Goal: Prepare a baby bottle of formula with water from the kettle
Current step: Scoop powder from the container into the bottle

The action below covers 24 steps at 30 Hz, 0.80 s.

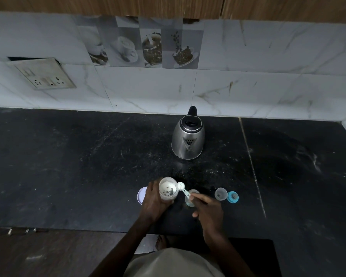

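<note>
My left hand (pixel 152 202) grips an open clear jar of white formula powder (pixel 168 189) standing on the black counter (pixel 68 166). My right hand (pixel 207 209) pinches the handle of a small white scoop (pixel 182 187), whose bowl holds powder just beside the jar's rim. Under the scoop handle stands the open baby bottle (pixel 191 196), partly hidden by my fingers. To its right lie the clear bottle cap (pixel 221 193) and the blue teat ring (pixel 233 197). The steel kettle (pixel 188 137) stands farther back, lid closed.
The jar's white lid (pixel 141 195) lies flat left of my left hand. A tiled wall with a socket plate (pixel 43 73) rises behind the counter. The counter's front edge runs just below my wrists.
</note>
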Available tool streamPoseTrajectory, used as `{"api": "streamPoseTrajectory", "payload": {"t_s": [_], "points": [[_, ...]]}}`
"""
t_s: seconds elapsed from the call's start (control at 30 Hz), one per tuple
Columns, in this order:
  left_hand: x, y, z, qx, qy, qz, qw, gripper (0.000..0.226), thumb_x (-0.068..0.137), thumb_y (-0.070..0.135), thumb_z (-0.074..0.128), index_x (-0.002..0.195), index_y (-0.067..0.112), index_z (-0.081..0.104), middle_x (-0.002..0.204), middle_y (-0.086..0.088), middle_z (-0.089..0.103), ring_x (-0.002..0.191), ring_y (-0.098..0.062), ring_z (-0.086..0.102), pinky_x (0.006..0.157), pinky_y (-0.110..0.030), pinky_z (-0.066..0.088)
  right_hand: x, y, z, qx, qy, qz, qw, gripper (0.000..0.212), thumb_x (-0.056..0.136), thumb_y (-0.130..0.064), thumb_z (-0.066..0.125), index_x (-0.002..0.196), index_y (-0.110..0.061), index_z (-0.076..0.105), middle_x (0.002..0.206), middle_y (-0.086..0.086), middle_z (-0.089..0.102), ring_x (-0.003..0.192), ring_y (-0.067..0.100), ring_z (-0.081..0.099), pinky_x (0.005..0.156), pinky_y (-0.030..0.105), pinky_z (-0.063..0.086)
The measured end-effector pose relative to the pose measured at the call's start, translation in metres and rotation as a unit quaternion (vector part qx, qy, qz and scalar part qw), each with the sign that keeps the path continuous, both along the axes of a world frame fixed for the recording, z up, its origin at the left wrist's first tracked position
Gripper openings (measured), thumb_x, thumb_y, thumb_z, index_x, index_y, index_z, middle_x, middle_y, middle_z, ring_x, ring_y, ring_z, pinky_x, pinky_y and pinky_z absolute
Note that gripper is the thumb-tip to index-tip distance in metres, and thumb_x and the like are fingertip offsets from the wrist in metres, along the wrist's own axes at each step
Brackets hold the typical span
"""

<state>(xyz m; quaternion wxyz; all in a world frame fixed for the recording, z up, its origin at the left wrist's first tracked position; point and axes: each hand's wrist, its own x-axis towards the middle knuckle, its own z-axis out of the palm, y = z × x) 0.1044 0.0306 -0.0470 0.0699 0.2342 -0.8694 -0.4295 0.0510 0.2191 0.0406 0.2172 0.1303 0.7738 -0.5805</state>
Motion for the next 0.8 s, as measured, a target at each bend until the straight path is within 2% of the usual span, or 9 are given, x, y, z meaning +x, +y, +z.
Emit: {"api": "streamPoseTrajectory", "payload": {"t_s": [0.07, 0.13, 0.2, 0.27, 0.33, 0.43, 0.53, 0.67, 0.8], "points": [[0.001, -0.001, -0.001, 0.019, -0.011, 0.003, 1.0, 0.108, 0.064, 0.037, 0.097, 0.154, 0.022, 0.04, 0.148, 0.002, 0.05, 0.132, -0.008, 0.045, 0.111, -0.038, 0.044, -0.001, 0.015, 0.002, 0.005, 0.032, -0.008, 0.999, 0.006, 0.092, -0.024, 0.079, 0.093, -0.029, 0.082, 0.078, -0.007, 0.079, 0.047, 0.009, 0.062, 0.063, 0.029, 0.051], [0.001, 0.002, 0.001, 0.017, -0.025, -0.005, 1.0, 0.124, 0.065, 0.031, 0.098, 0.164, 0.021, 0.024, 0.167, -0.001, 0.031, 0.153, -0.013, 0.025, 0.123, -0.037, 0.03, -0.002, 0.029, 0.004, 0.046, 0.077, -0.005, 0.996, 0.006, 0.094, -0.025, 0.076, 0.094, -0.03, 0.081, 0.077, -0.012, 0.078, 0.048, 0.009, 0.065, 0.064, 0.024, 0.051], [-0.001, 0.007, 0.009, -0.039, 0.023, -0.036, 0.998, 0.123, 0.069, 0.026, 0.095, 0.165, 0.018, 0.019, 0.174, -0.002, 0.016, 0.162, -0.017, 0.005, 0.129, -0.035, 0.018, -0.002, 0.039, 0.001, 0.094, 0.113, 0.007, 0.989, 0.007, 0.095, -0.024, 0.075, 0.097, -0.028, 0.081, 0.077, -0.015, 0.077, 0.049, 0.007, 0.067, 0.061, 0.015, 0.049], [-0.004, 0.018, 0.024, -0.069, 0.102, -0.091, 0.988, 0.106, 0.078, 0.015, 0.087, 0.164, 0.012, 0.025, 0.173, -0.004, 0.021, 0.162, -0.021, 0.012, 0.129, -0.03, 0.019, -0.003, 0.043, -0.006, 0.13, 0.139, 0.025, 0.981, 0.008, 0.096, -0.021, 0.074, 0.099, -0.024, 0.081, 0.078, -0.014, 0.075, 0.048, 0.006, 0.066, 0.059, 0.014, 0.051], [-0.006, 0.035, 0.035, -0.063, 0.129, -0.153, 0.978, 0.092, 0.085, 0.008, 0.078, 0.163, 0.012, 0.029, 0.171, -0.001, 0.027, 0.159, -0.017, 0.023, 0.128, -0.03, 0.023, -0.004, 0.046, -0.017, 0.176, 0.181, 0.057, 0.966, 0.008, 0.096, -0.02, 0.074, 0.098, -0.025, 0.08, 0.078, -0.013, 0.073, 0.053, 0.006, 0.066, 0.064, 0.027, 0.057], [-0.009, 0.06, 0.04, -0.052, 0.083, -0.202, 0.975, 0.086, 0.093, 0.016, 0.069, 0.165, 0.021, 0.022, 0.17, 0.007, 0.028, 0.155, -0.01, 0.028, 0.126, -0.029, 0.027, -0.002, 0.048, -0.029, 0.233, 0.257, 0.105, 0.932, 0.008, 0.095, -0.019, 0.071, 0.096, -0.024, 0.077, 0.083, -0.009, 0.07, 0.071, 0.011, 0.067, 0.068, 0.035, 0.056], [-0.013, 0.072, 0.035, -0.031, -0.005, -0.197, 0.98, 0.095, 0.093, 0.022, 0.065, 0.166, 0.03, 0.004, 0.167, 0.004, 0.033, 0.151, -0.011, 0.034, 0.122, -0.03, 0.032, 0.001, 0.046, -0.033, 0.29, 0.296, 0.14, 0.899, 0.01, 0.098, -0.02, 0.067, 0.102, -0.022, 0.076, 0.098, -0.003, 0.069, 0.082, 0.02, 0.069, 0.067, 0.038, 0.055], [-0.023, 0.076, 0.03, -0.04, -0.032, -0.181, 0.982, 0.094, 0.099, 0.028, 0.062, 0.166, 0.024, -0.003, 0.147, -0.006, 0.056, 0.129, -0.019, 0.056, 0.103, -0.029, 0.044, 0.006, 0.05, -0.05, 0.371, 0.355, 0.253, 0.82, 0.014, 0.09, -0.021, 0.075, 0.103, -0.02, 0.071, 0.098, -0.001, 0.06, 0.065, 0.018, 0.065, 0.047, 0.033, 0.053], [-0.034, 0.078, 0.029, -0.018, -0.031, -0.166, 0.985, 0.091, 0.101, 0.036, 0.062, 0.167, 0.022, 0.0, 0.133, -0.006, 0.063, 0.116, -0.021, 0.063, 0.091, -0.028, 0.048, 0.004, 0.056, -0.056, 0.393, 0.395, 0.281, 0.782, 0.029, 0.08, -0.011, 0.085, 0.107, -0.013, 0.074, 0.099, 0.003, 0.063, 0.056, 0.015, 0.059, 0.044, 0.027, 0.046]]}}
